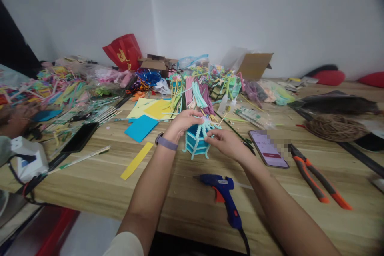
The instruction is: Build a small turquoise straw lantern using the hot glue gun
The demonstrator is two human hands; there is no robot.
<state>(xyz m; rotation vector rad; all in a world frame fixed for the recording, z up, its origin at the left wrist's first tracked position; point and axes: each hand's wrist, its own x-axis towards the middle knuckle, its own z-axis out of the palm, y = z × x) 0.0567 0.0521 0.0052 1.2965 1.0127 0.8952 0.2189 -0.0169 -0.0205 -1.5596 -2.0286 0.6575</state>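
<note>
A small blue-walled pavilion-like model (196, 146) trimmed with pale mint pipe cleaners stands on the wooden table between my hands. From the left, my left hand (186, 123) reaches over its top, fingers bent together at the upper edge. On the other side, my right hand (223, 141) pinches the right side of its roof, where mint strips spread down from the peak. Part of the model's top is covered by my fingers. Nearer to me lies a blue hot glue gun (223, 192) with an orange trigger, its nozzle pointing left.
Pliers (315, 176) and a phone (267, 150) lie to the right. Blue card (141, 128) and a yellow strip (137, 161) are left of my forearm. Pipe-cleaner bundles (195, 94) stand behind the model. Another person's hand (21, 116) is at far left.
</note>
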